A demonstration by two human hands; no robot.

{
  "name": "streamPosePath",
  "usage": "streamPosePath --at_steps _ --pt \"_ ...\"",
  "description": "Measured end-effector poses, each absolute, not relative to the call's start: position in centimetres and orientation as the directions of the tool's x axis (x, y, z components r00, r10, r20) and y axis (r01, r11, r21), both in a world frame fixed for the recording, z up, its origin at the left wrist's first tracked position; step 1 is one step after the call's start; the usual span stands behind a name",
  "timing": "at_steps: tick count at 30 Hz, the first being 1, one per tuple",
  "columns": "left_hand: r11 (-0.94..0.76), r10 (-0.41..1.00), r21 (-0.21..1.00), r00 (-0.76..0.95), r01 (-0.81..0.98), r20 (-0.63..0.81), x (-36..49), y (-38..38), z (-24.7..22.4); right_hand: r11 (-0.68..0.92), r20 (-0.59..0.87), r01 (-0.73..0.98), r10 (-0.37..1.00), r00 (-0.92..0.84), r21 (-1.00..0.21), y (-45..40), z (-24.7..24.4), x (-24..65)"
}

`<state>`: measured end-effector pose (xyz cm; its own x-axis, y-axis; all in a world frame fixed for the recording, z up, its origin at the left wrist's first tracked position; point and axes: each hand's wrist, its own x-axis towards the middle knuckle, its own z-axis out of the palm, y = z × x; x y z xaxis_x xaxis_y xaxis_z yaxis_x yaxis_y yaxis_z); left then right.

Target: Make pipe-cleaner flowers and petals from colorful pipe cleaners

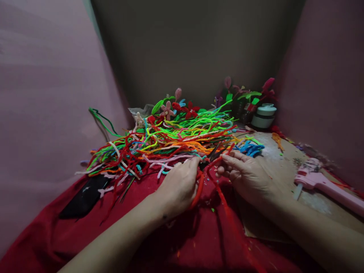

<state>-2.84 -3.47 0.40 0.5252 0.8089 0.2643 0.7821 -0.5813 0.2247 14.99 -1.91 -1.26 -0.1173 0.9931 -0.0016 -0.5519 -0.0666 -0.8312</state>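
Observation:
A long red pipe cleaner (223,197) runs between my hands and trails down toward me over the red cloth. My right hand (241,170) pinches it near its upper end, between thumb and forefinger. Curled fingers of my left hand (180,182) close on a bent loop of red pipe cleaner (200,189); whether this is the same strand I cannot tell. Just beyond both hands lie dark scissors (214,151), partly hidden. A heap of many-coloured pipe cleaners (170,132) spreads right behind my fingers.
A black phone (85,197) rests on the red cloth (187,242) at left. To the right, a pink glue gun (321,182) lies on a cardboard sheet (284,159), near blue pipe cleaner pieces (250,148). Pipe cleaner flowers (190,110) and a lidded jar (264,115) stand at the back.

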Motion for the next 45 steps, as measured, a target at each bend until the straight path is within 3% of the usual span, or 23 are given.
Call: streamPosePath --at_steps 6,11,24,35,45 --pt "-0.525 0.832 0.014 0.509 0.851 0.22 -2.6 -3.6 -0.5 -0.014 0.042 -0.566 0.995 -0.085 -0.824 -2.0 -0.6 15.0" --pt "-0.498 0.835 -0.075 0.502 0.864 0.226 -2.8 -3.5 -0.7 -0.029 0.031 -0.578 0.995 -0.095 -0.816 -1.8 -0.7 14.9" --pt "-0.499 0.829 -0.113 0.511 0.859 0.227 -2.4 -3.8 -0.6 -0.02 0.06 -0.532 0.989 -0.133 -0.847 -1.9 -1.0 14.9" --pt "-0.469 0.868 -0.093 0.478 0.878 0.134 -1.7 -4.3 -0.3 -0.059 0.042 -0.542 0.984 -0.173 -0.838 -1.8 -1.1 15.1" --pt "-0.48 0.847 -0.16 0.503 0.863 0.171 -1.7 -4.3 -0.5 -0.061 0.032 -0.543 0.986 -0.161 -0.837 -1.9 -1.1 15.1"
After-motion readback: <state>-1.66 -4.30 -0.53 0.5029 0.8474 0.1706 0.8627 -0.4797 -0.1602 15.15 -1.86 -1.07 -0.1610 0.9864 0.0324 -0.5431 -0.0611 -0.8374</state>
